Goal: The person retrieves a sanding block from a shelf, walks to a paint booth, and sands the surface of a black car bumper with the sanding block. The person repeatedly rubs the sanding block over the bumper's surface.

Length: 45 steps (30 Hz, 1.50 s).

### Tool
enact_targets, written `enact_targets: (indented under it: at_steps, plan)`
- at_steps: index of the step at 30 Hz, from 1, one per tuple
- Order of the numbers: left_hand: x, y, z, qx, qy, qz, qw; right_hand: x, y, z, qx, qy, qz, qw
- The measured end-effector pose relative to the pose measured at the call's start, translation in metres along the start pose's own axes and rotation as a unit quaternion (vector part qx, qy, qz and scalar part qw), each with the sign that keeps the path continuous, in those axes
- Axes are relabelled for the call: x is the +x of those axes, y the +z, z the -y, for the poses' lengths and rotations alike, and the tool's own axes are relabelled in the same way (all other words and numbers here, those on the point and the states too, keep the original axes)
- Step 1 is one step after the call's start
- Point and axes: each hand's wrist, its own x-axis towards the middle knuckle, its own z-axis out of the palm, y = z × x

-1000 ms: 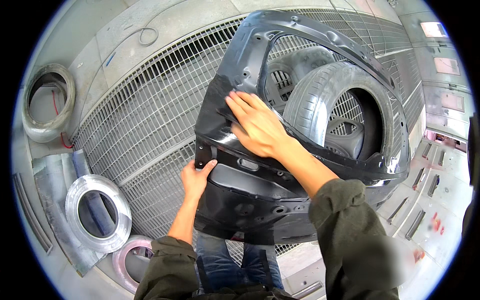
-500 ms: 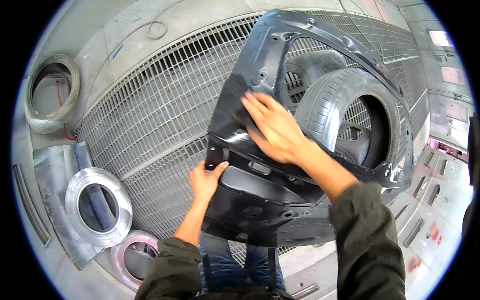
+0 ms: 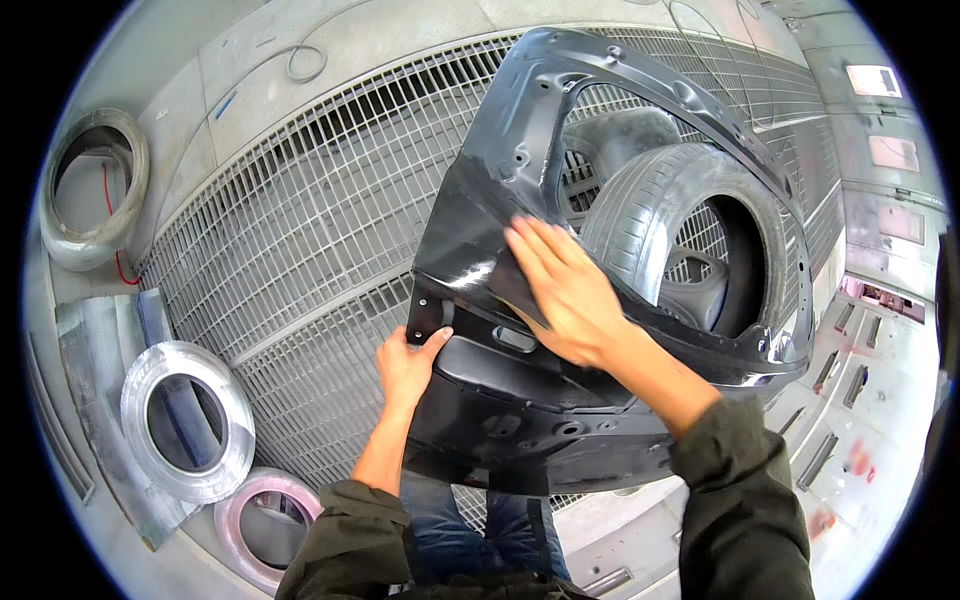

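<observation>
A black car tailgate [image 3: 470, 225] with a large window opening lies in front of me, propped over a tyre [image 3: 630, 215] that shows through the opening. My left hand [image 3: 404, 368] grips the tailgate's left edge, its thumb on top and the fingers mostly hidden beneath. Fingers stretched flat, my right hand [image 3: 568, 292] presses on the glossy panel below the window frame. Under its palm a dark flat pad [image 3: 513, 283] shows in part; its exact kind is hard to make out.
Metal floor grating [image 3: 300, 210] runs under the tailgate. At left are a worn tyre [image 3: 125, 220] beside a red cord, a silvery tyre [image 3: 140, 420] and a pinkish tyre [image 3: 235, 525]. A thin hose [image 3: 290, 60] curls on the far floor. A pale panelled wall stands at right.
My right hand has slid down and to the right across the panel, toward me. My left hand keeps its hold on the edge. The whole view has shifted slightly.
</observation>
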Motion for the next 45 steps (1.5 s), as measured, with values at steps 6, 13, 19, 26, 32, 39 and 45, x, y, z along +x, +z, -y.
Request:
enact_targets:
  at_steps: [6,13,19,26,32,39,45]
  plan:
    - [0.004,0.000,-0.002,0.036,-0.004,-0.004,0.999,0.125,0.071,-0.012,-0.021,0.055,-0.020,0.998]
    - [0.001,-0.001,-0.006,-0.009,0.009,-0.009,1.000,-0.017,0.014,0.017,0.009,0.005,-0.023,1.000]
    - [0.001,-0.002,-0.004,-0.002,-0.007,-0.007,1.000,0.058,0.035,0.018,-0.051,0.001,0.006,0.999]
    - [0.006,0.002,0.010,-0.020,0.010,0.000,1.000,0.074,0.010,0.061,-0.068,-0.042,0.072,0.994]
    - [0.005,0.003,0.012,0.034,-0.014,0.001,0.999,0.086,0.014,0.040,-0.045,0.004,-0.009,0.999]
    - [0.005,0.004,0.009,0.030,0.034,-0.025,0.999,0.074,0.026,0.050,-0.026,-0.090,0.105,0.990]
    - [0.005,0.003,0.009,-0.049,0.047,-0.017,0.998,0.070,0.032,0.055,-0.026,-0.128,0.094,0.987]
